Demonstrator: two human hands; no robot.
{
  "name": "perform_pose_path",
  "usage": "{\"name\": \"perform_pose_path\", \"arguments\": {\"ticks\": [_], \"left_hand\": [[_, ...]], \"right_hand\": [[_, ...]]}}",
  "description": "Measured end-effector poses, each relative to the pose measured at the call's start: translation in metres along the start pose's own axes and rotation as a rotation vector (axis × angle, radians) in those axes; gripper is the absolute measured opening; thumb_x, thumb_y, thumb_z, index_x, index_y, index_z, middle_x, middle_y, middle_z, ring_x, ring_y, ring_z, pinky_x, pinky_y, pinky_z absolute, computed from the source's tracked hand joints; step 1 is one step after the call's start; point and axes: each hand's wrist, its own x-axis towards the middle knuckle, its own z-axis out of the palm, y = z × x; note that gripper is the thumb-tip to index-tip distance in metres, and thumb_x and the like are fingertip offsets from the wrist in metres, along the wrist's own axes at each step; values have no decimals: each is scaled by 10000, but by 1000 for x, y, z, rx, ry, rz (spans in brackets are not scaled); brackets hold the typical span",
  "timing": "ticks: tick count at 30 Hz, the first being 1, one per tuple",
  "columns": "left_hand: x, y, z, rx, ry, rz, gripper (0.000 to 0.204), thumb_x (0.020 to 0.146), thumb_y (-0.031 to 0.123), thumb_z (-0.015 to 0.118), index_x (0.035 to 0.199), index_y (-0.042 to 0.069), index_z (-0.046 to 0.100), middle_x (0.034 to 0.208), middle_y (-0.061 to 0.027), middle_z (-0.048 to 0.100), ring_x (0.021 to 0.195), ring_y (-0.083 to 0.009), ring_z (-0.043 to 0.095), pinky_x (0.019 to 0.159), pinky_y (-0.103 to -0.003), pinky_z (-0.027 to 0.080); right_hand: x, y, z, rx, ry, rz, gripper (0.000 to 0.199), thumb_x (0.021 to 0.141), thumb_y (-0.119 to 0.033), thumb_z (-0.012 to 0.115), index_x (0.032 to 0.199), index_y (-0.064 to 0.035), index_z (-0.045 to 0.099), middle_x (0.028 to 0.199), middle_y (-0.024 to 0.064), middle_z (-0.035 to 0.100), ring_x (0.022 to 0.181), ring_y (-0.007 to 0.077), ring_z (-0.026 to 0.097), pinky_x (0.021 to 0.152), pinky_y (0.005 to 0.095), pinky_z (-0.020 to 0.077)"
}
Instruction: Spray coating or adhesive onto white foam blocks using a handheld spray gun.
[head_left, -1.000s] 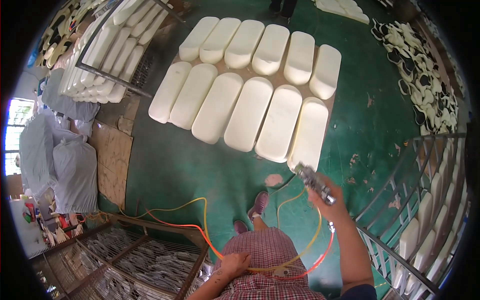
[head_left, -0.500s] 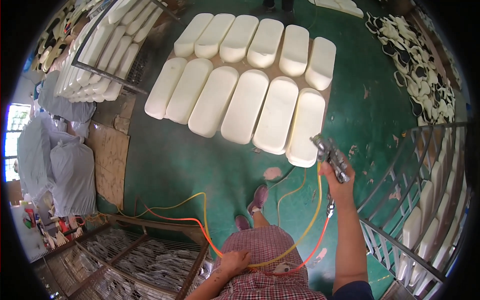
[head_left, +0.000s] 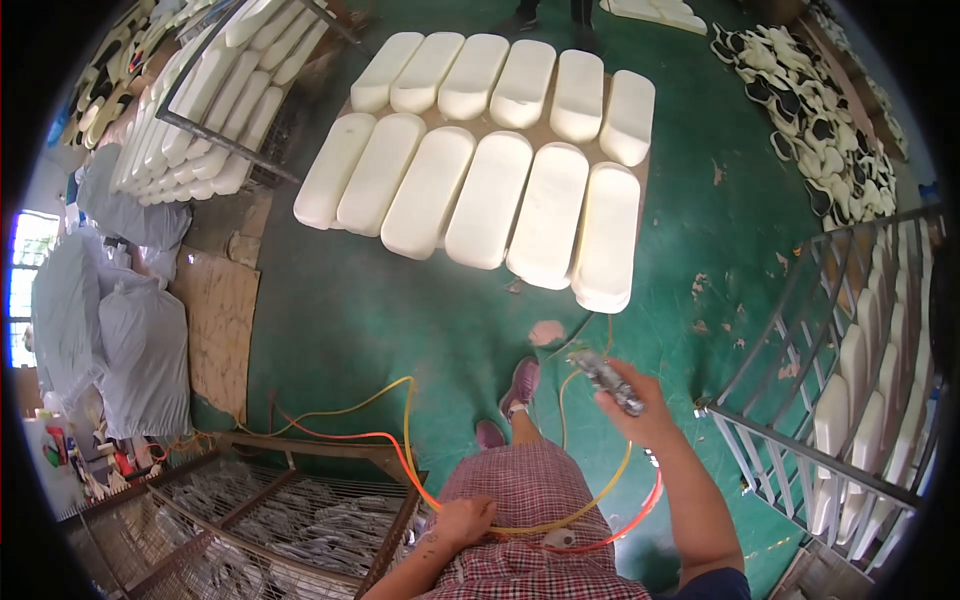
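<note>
In my right hand (head_left: 640, 408), fingers closed round it, is a metal spray gun (head_left: 606, 382) that points up and left over the green floor. A yellow hose (head_left: 612, 482) and an orange hose (head_left: 640, 513) loop from near it to my left hand (head_left: 466, 520). That hand is closed round the two hoses in front of my checked apron (head_left: 530, 485). Past the gun, long cream foam pads (head_left: 606, 240) with rounded ends lie in two rows on a low brown board (head_left: 645, 165). The gun is apart from the pads.
A metal rack (head_left: 800, 430) with pads stands at the right, a wire-mesh rack (head_left: 270, 510) at the lower left. Grey bags (head_left: 145, 350) and another pad-laden rack (head_left: 220, 140) are at the left. Black-and-white pieces (head_left: 810, 120) are heaped far right. A person's feet (head_left: 525, 20) show beyond the pads.
My right hand has drawn the spray gun back toward me and slightly left, away from the nearest right pad. My left hand stays on the hoses, nearly in place.
</note>
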Motion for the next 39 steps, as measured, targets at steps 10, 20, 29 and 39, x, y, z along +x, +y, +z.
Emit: {"name": "perform_pose_path", "arguments": {"ticks": [10,20,29,39], "left_hand": [[-16,8,6,64,-87,-15,325,900,362,446,861,89,618,786,-186,653,734,-389,629,661,-506,492],[4,64,14,-7,-107,-65,322,897,363,462,943,103,645,857,-188,654,799,-379,626,718,-491,487],[18,110,24,5,-66,-37,347,900,394,450,901,108,647,819,-168,661,742,-371,635,673,-498,494],[22,116,46,7,-121,-85,323,900,378,461,967,123,648,836,-181,656,782,-382,629,704,-482,492]], "right_hand": [[-22,6,-18,-6,37,-29,421,806,-136,693,1182,-3,557,905,72,656,785,123,598,716,271,481],[10,12,-111,104,437,-97,337,825,-116,692,1122,0,585,836,26,634,695,68,568,631,232,477],[51,15,-126,168,291,-177,317,832,-72,655,1132,0,585,803,12,617,680,65,560,605,218,472],[26,32,-130,158,183,-29,344,823,-95,678,1145,-17,585,829,17,622,739,60,562,662,220,470]]}}
